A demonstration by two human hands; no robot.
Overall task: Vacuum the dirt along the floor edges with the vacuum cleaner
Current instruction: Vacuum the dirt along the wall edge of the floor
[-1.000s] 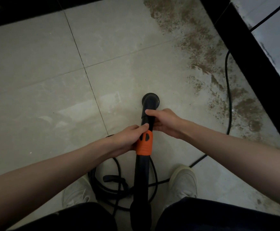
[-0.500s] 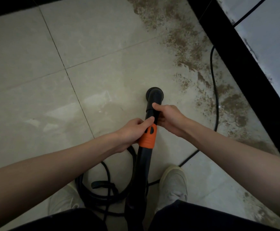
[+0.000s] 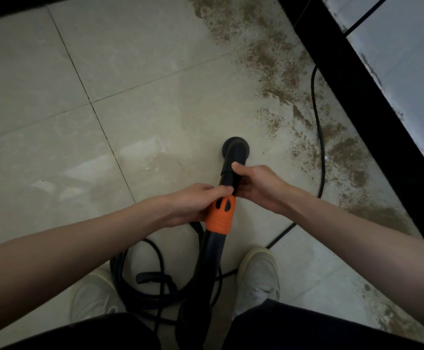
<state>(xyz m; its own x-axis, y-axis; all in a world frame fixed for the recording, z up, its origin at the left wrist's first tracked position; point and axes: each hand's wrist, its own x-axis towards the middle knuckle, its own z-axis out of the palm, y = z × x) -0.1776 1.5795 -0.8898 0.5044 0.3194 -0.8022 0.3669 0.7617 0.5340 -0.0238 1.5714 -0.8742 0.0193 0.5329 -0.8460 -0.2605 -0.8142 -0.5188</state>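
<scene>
A black vacuum wand (image 3: 209,258) with an orange collar (image 3: 220,217) rises between my feet and ends in a round black nozzle (image 3: 236,147) over the tiled floor. My left hand (image 3: 193,203) grips the wand at the orange collar. My right hand (image 3: 259,188) holds the black tube just above the collar, thumb on top. A band of brown dirt (image 3: 281,72) runs along the floor edge beside the black skirting (image 3: 357,97) at the right. The nozzle sits left of the dirt, apart from it.
A coiled black hose and cable (image 3: 155,281) lies on the floor between my white shoes (image 3: 259,274). A thin black power cord (image 3: 318,127) runs through the dirt along the skirting. Pale tiles (image 3: 105,97) spread to the left.
The view has shifted slightly, so the skirting and dirt sit further left in frame. Both hands keep their hold on the wand; the nozzle stays over the same tile.
</scene>
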